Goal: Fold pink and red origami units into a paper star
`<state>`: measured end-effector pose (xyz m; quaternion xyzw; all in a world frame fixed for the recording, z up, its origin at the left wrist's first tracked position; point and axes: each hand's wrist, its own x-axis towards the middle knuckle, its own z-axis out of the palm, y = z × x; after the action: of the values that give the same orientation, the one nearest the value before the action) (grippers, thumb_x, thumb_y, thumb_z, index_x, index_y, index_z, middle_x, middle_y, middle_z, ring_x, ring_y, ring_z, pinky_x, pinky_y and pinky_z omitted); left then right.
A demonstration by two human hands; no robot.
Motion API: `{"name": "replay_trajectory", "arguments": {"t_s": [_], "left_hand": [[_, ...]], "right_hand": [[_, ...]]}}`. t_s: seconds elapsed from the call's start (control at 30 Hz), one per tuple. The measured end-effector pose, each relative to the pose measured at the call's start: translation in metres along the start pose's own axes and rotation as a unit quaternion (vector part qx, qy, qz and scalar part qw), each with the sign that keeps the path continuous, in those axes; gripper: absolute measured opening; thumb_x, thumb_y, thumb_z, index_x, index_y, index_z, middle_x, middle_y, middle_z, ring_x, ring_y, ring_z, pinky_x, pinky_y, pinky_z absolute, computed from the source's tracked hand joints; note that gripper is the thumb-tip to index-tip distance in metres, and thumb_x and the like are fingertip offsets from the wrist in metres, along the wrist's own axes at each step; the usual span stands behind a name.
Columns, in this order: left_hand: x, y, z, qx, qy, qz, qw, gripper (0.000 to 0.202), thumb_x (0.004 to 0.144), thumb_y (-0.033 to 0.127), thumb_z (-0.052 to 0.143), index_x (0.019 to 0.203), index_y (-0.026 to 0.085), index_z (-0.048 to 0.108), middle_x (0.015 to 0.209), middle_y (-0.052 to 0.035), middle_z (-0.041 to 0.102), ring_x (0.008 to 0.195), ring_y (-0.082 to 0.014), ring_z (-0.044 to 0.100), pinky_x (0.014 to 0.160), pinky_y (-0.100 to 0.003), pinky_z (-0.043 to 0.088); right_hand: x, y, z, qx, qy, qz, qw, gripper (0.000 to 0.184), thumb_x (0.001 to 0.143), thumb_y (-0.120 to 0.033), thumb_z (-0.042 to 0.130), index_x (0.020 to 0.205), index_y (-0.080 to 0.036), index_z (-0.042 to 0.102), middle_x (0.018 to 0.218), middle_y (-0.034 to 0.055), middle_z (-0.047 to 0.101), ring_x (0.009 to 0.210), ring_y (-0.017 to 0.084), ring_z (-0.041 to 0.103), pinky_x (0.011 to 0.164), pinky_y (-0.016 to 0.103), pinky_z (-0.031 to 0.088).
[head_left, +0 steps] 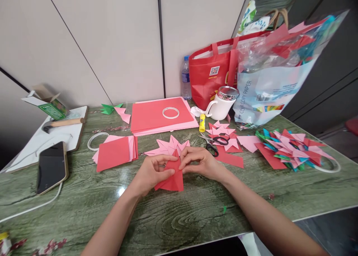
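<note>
Forearms nearest; left hand and right hand both pinch red paper, seemingly part-folded (creases partly hidden). Pink star looks folded already; stacked sheets lie flat.

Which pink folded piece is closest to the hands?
The spiky pink piece just beyond the red paper held by the left hand and right hand. Others lie farther: beside the green piece, near the scissors, in the multicoloured pile.
</note>
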<state>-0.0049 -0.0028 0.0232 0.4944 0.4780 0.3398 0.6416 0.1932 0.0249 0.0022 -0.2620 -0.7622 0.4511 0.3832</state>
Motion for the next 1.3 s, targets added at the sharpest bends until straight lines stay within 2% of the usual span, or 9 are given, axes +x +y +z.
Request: {"name": "replay_trajectory", "arguments": {"t_s": [0.07, 0.3, 0.57, 0.8, 1.0, 1.07, 1.13, 1.2, 1.3], "left_hand": [[0.0, -0.001, 0.0, 0.017, 0.0, 0.011, 1.0, 0.038, 0.063, 0.025, 0.075, 0.099, 0.015, 0.069, 0.058, -0.0012, 0.066, 0.05, -0.0126, 0.059, 0.048, -0.022, 0.046], [0.0, -0.002, 0.003, 0.004, 0.001, 0.042, 0.999, 0.039, 0.062, 0.027, 0.075, 0.097, 0.014, 0.067, 0.081, -0.0076, 0.071, 0.062, -0.0168, 0.066, 0.055, -0.025, 0.052], [-0.001, -0.002, 0.008, 0.024, 0.021, 0.039, 0.999, 0.038, 0.064, 0.026, 0.073, 0.098, 0.015, 0.063, 0.071, -0.0045, 0.07, 0.058, -0.0181, 0.067, 0.056, -0.027, 0.052], [-0.001, -0.002, 0.013, 0.009, 0.03, 0.046, 0.998, 0.038, 0.065, 0.029, 0.072, 0.099, 0.015, 0.063, 0.073, -0.0069, 0.073, 0.07, -0.0223, 0.07, 0.056, -0.025, 0.051], [-0.003, 0.002, 0.008, 0.025, -0.013, 0.081, 0.996, 0.039, 0.078, 0.047, 0.058, 0.104, 0.018, 0.064, 0.081, -0.0072, 0.073, 0.074, -0.0229, 0.07, 0.06, -0.027, 0.052], [-0.005, 0.004, 0.006, 0.026, -0.039, 0.096, 0.994, 0.044, 0.075, 0.051, 0.059, 0.105, 0.018, 0.063, 0.087, -0.0085, 0.073, 0.079, -0.0245, 0.07, 0.063, -0.028, 0.053], [-0.006, 0.005, 0.006, 0.03, -0.06, 0.095, 0.993, 0.053, 0.064, 0.045, 0.073, 0.108, 0.019, 0.06, 0.093, -0.0087, 0.072, 0.084, -0.0264, 0.069, 0.067, -0.03, 0.053], [-0.006, 0.004, 0.008, 0.054, -0.049, 0.093, 0.993, 0.058, 0.057, 0.032, 0.081, 0.108, 0.02, 0.057, 0.095, -0.0071, 0.071, 0.085, -0.0254, 0.069, 0.072, -0.032, 0.054], [-0.004, -0.001, 0.01, 0.105, 0.001, 0.111, 0.988, 0.045, 0.062, 0.022, 0.076, 0.102, 0.02, 0.057, 0.09, -0.0048, 0.071, 0.078, -0.0214, 0.069, 0.074, -0.033, 0.054]], "right_hand": [[0.0, 0.0, 0.001, 0.001, 0.002, 0.005, 1.0, 0.012, 0.076, -0.034, 0.068, 0.075, -0.022, 0.071, 0.077, 0.0027, 0.06, 0.076, 0.015, 0.056, 0.071, 0.03, 0.045], [0.001, -0.005, 0.004, 0.044, -0.002, 0.068, 0.997, 0.015, 0.077, -0.034, 0.066, 0.072, -0.02, 0.066, 0.076, 0.0024, 0.062, 0.071, 0.014, 0.057, 0.062, 0.025, 0.045], [-0.002, -0.002, 0.008, 0.11, 0.023, 0.105, 0.988, 0.011, 0.076, -0.028, 0.066, 0.074, -0.018, 0.063, 0.079, 0.0021, 0.062, 0.071, 0.014, 0.058, 0.067, 0.027, 0.047], [-0.003, 0.003, 0.013, 0.174, 0.049, 0.136, 0.974, 0.012, 0.073, -0.027, 0.069, 0.076, -0.018, 0.062, 0.074, 0.0011, 0.063, 0.069, 0.015, 0.062, 0.068, 0.03, 0.05], [-0.001, 0.002, 0.01, 0.155, 0.086, 0.15, 0.973, 0.012, 0.072, -0.026, 0.07, 0.074, -0.017, 0.063, 0.072, 0.0005, 0.063, 0.063, 0.011, 0.058, 0.061, 0.025, 0.047], [0.0, 0.002, 0.009, 0.155, 0.096, 0.154, 0.971, 0.014, 0.071, -0.027, 0.071, 0.074, -0.017, 0.063, 0.071, 0.0, 0.062, 0.062, 0.011, 0.057, 0.06, 0.025, 0.046], [0.0, 0.002, 0.009, 0.16, 0.1, 0.162, 0.969, 0.016, 0.07, -0.029, 0.071, 0.075, -0.017, 0.062, 0.07, -0.0004, 0.062, 0.062, 0.011, 0.057, 0.06, 0.025, 0.047], [0.0, 0.003, 0.009, 0.163, 0.103, 0.17, 0.967, 0.018, 0.069, -0.03, 0.072, 0.075, -0.016, 0.062, 0.07, -0.0003, 0.062, 0.062, 0.012, 0.058, 0.061, 0.026, 0.047], [0.0, 0.003, 0.009, 0.164, 0.116, 0.166, 0.965, 0.018, 0.068, -0.03, 0.073, 0.075, -0.017, 0.062, 0.07, -0.0004, 0.062, 0.063, 0.012, 0.058, 0.062, 0.027, 0.048]]}}
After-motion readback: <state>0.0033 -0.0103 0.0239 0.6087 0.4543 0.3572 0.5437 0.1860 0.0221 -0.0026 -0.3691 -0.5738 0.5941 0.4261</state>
